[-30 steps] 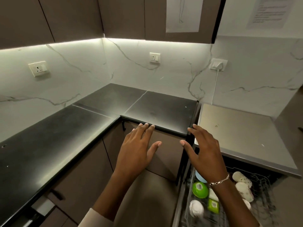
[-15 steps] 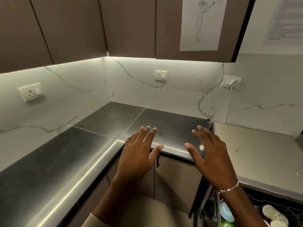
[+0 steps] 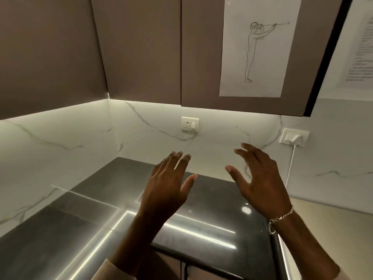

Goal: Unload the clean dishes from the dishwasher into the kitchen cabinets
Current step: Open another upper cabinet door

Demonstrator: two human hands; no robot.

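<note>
A: Where are the cabinets, and which way do they run?
B: The wall cabinets (image 3: 141, 47) hang over the countertop (image 3: 80, 229), doors closed, each door taller than wide, fronts facing the person. One door carries a paper drawing (image 3: 258, 47) of a standing figure.
A: Anything hard to make out?
B: The frame cuts off the cabinet tops. A printed sheet (image 3: 361, 47) runs off the right edge, its text too blurred to read. The lower cabinet (image 3: 167, 269) is mostly behind the forearms.
A: And the hands?
B: Both are raised above the countertop, backs to the camera, thumbs toward each other. The left hand (image 3: 165, 190) has fingers straight and spread; the right hand (image 3: 260, 182) — bracelet (image 3: 280, 218) at the wrist — has them loosely bent. Neither holds anything
</note>
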